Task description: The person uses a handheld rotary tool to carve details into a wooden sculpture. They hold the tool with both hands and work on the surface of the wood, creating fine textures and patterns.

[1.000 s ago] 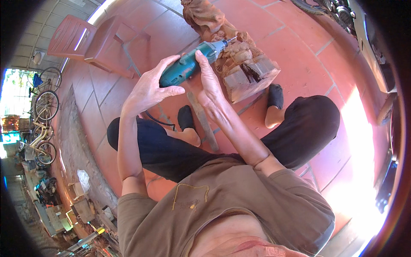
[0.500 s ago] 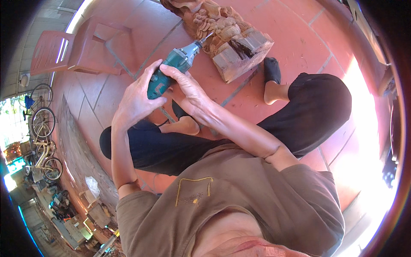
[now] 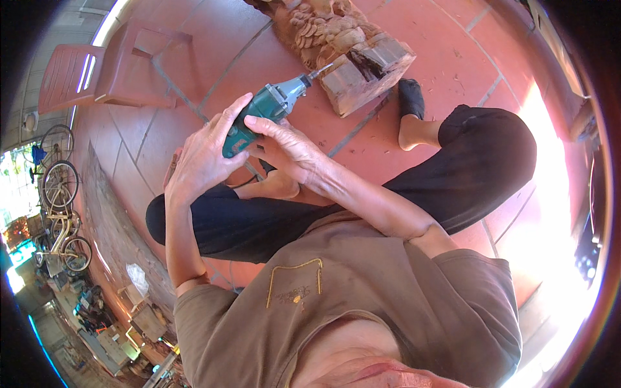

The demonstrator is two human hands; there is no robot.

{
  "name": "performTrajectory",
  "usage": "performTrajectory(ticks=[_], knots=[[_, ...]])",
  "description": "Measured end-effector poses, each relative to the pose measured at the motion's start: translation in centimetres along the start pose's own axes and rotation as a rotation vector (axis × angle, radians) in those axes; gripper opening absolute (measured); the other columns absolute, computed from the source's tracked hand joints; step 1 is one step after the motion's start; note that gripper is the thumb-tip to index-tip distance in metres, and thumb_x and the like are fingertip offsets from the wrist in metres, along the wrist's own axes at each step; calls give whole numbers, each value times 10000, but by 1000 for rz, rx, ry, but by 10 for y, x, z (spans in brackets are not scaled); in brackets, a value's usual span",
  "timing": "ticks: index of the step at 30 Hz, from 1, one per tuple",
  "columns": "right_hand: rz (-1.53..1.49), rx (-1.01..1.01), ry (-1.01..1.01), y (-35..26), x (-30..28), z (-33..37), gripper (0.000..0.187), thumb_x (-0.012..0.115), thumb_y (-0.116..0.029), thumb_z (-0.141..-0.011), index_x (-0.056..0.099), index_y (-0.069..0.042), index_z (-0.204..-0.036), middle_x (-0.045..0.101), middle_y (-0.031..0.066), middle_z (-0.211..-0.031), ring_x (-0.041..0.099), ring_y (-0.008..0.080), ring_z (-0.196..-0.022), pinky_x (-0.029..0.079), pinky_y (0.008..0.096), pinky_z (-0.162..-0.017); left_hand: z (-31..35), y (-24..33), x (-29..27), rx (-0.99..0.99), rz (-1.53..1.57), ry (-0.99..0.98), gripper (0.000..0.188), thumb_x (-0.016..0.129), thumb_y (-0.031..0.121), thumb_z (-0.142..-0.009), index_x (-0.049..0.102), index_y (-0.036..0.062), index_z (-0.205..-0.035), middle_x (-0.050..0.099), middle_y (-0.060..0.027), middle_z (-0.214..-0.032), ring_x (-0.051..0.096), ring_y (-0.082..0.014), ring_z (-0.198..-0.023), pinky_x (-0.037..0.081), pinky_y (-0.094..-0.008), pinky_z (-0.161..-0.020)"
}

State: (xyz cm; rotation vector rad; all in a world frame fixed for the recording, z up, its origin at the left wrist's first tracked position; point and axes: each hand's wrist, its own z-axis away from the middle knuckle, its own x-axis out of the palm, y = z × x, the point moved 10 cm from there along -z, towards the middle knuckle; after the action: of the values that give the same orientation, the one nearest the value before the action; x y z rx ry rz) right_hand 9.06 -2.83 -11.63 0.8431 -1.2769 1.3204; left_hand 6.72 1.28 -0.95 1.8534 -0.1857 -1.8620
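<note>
In the head view, the person sits on the red tiled floor (image 3: 446,71), both bare hands in front of the body. The left hand (image 3: 206,147) is curved around the rear end of a green power tool (image 3: 264,105), fingers along its far side and thumb at its lower edge. The right hand (image 3: 288,147) is partly closed on the same tool, its thumb laid over the top of the casing and its other fingers mostly hidden beneath.

A thin metal bit (image 3: 321,71) sticks out from the grey nose, pointing up and to the right toward a wooden carving (image 3: 336,35). The carving lies on the floor beyond the hands, its squared end, with a dark hollow, toward the person. The bit overlaps that end in the picture, but whether it touches the wood or hangs above it cannot be told from this angle.

The step in hand looks like steadying or adjusting the tool with both hands rather than cutting. Using it on the carving would call for a firm grip on the casing, the rear end freed, and the bit guided squarely to the chosen spot.
</note>
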Motion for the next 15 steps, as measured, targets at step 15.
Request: performTrajectory(ticks=[15], knots=[[-157,105,-165,37,39,-1,510,766,-259,-854,483,-114,-1253,574,89,-1198,577,238,-1125,503,456,-968,19,-1,-38,-70,-5,-73,827,660,39,-670,439,227,-1444,593,-139,-1306,628,-345,-1102,520,-427,-917]])
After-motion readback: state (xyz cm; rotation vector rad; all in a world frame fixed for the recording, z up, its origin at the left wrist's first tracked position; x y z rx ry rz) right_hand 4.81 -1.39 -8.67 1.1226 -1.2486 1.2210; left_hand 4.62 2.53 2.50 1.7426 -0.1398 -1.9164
